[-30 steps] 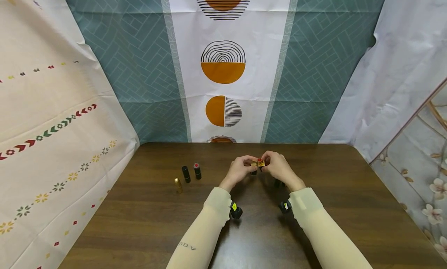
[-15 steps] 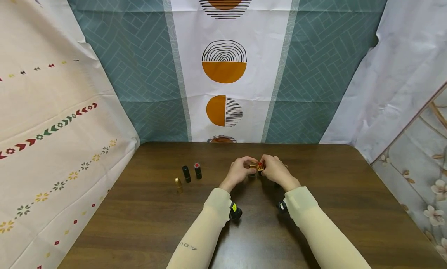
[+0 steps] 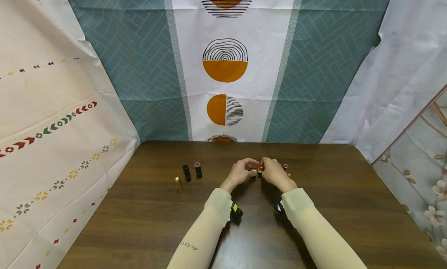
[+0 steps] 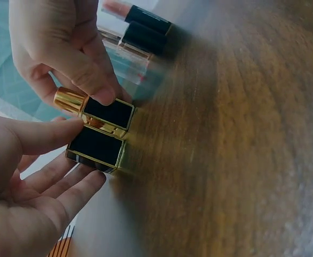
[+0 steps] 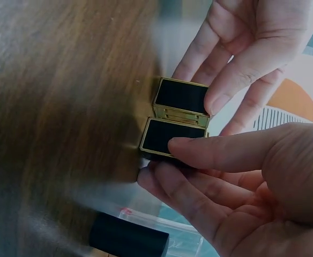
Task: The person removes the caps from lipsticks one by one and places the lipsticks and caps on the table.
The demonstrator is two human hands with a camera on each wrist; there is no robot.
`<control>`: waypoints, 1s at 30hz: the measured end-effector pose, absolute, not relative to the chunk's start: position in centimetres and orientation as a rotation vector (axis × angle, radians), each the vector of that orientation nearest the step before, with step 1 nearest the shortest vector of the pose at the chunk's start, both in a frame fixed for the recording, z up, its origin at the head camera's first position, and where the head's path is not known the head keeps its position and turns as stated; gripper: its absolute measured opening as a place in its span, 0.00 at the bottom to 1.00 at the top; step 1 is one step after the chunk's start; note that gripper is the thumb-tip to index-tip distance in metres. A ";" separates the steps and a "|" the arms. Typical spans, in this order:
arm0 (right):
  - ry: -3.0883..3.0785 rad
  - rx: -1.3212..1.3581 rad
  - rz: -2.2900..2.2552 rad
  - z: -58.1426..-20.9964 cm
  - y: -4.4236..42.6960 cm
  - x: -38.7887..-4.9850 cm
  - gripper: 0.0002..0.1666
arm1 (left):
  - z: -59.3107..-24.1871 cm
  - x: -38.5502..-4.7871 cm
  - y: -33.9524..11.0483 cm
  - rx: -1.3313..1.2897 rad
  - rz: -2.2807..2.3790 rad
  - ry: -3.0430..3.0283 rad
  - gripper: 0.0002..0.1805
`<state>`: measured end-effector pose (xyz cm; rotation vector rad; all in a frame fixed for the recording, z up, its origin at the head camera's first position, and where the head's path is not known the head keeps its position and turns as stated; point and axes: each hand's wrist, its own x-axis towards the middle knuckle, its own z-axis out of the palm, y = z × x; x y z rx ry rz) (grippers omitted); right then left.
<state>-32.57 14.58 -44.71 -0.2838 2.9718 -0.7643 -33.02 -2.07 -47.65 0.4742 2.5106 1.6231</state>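
In the head view my left hand (image 3: 241, 172) and right hand (image 3: 276, 172) meet over a black-and-gold lipstick near the table's back. The right thumb and fingers pinch its black base (image 5: 167, 136), and a gold tube (image 4: 69, 100) sticks up from it, red-tipped in the head view. Close against it is a black, gold-edged cap (image 4: 95, 147); my left thumb and fingers hold it by the edges. Gold metal lies between cap and base; whether it joins them I cannot tell. Both pieces stand on or just at the tabletop.
To the left stand a gold bullet-shaped tube (image 3: 179, 184), a black tube (image 3: 186, 173) and a black tube with a reddish top (image 3: 198, 170). A red-tipped lipstick (image 3: 285, 167) stands behind my right hand. A black cylinder (image 5: 129, 235) lies beside clear plastic (image 5: 172, 230).
The lipstick and cap have come down toward the tabletop with both hands. My right hand has shifted slightly down and left, uncovering the red-tipped lipstick behind it.
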 end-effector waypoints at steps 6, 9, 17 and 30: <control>2.988 -0.290 -0.764 -44.7 14.6 -32.5 0.14 | -47.6 -33.0 -2.1 0.474 1.621 2.516 0.16; 2.961 -0.283 -0.774 -44.4 14.5 -32.2 0.20 | -47.6 -33.0 -2.2 0.480 1.631 2.514 0.16; 2.927 -0.321 -0.759 -41.4 14.0 -30.9 0.31 | -46.4 -32.8 -3.1 0.530 1.667 2.548 0.15; 2.972 -0.472 -1.016 -40.4 14.3 -29.5 0.17 | -44.5 -31.3 -5.3 0.605 1.627 2.598 0.13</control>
